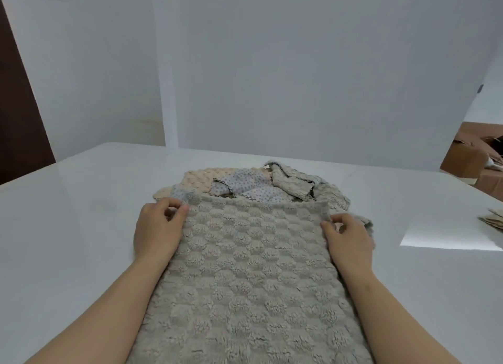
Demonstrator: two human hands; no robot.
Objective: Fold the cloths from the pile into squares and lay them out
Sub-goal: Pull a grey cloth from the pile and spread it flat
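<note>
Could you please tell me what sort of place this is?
Probably a plain indoor workroom, perhaps set up for recording: a large white table, blank white panels behind it and a cardboard box at far right. The left hand and right hand pinch a cloth.

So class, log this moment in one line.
left hand pinches grey cloth corner | right hand pinches other corner | pile behind

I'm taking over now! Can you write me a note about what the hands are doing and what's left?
Hands: the left hand pinches the far left corner of the grey cloth; the right hand pinches its far right corner.
Things: it lies spread on the table, far edge at the pile.
Done: no fold visible yet.
Left: fold it square, lay it out, then do the pile.
</note>
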